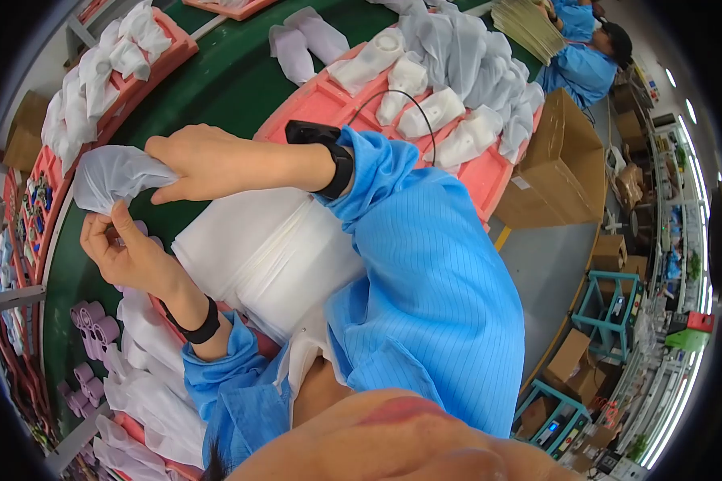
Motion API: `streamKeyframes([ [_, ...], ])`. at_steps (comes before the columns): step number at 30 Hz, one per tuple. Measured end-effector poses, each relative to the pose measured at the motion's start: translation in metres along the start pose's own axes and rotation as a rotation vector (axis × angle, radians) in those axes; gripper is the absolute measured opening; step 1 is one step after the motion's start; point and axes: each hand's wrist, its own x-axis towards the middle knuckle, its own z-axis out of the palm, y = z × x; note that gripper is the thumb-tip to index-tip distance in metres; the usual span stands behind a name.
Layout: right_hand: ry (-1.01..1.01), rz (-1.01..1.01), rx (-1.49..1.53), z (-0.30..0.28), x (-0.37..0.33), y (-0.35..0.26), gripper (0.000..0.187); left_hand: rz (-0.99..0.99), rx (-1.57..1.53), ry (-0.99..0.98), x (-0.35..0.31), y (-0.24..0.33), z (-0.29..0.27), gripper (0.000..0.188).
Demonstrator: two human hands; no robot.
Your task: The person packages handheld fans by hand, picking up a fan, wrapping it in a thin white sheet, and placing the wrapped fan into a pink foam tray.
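A translucent whitish plastic bag [108, 178], bulging as if something sits inside, is held at the left over a green surface. My right hand [196, 160] pinches its gathered end between thumb and fingers. My left hand [124, 252] grips its lower edge, thumb up and fingers curled. What the bag contains cannot be made out. Close to my forearms lies a stack of flat white bags [273, 260]. Several purple tubular parts [96, 329] stand on the green belt [217, 80] beyond my left wrist.
A pink tray [317, 104] with several wrapped items stands ahead to the right, beside an open cardboard box [561, 164]. Another pink tray [172, 52] holds wrapped items at the far left. White bags [156, 401] lie at lower left. A co-worker in blue [578, 72] is at the upper right.
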Motion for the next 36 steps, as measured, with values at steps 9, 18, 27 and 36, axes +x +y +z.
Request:
streamKeyframes([
  [9,-0.275,0.121,0.086,-0.050,-0.024,-0.048,0.041,-0.105,-0.243,0.063,0.005,0.032,-0.008,0.015],
  [18,-0.329,0.240,0.478,-0.070,-0.095,-0.046,0.034,-0.194,-0.600,-0.266,-0.014,0.057,-0.017,0.011],
  [27,0.357,0.419,-0.044,-0.131,-0.187,-0.024,0.049,-0.319,-0.584,-0.478,-0.032,0.030,0.026,0.015],
  [36,1.228,1.341,-0.840,-0.212,-0.336,0.171,0.062,0.106,0.389,-1.009,-0.092,-0.014,0.063,0.024],
])
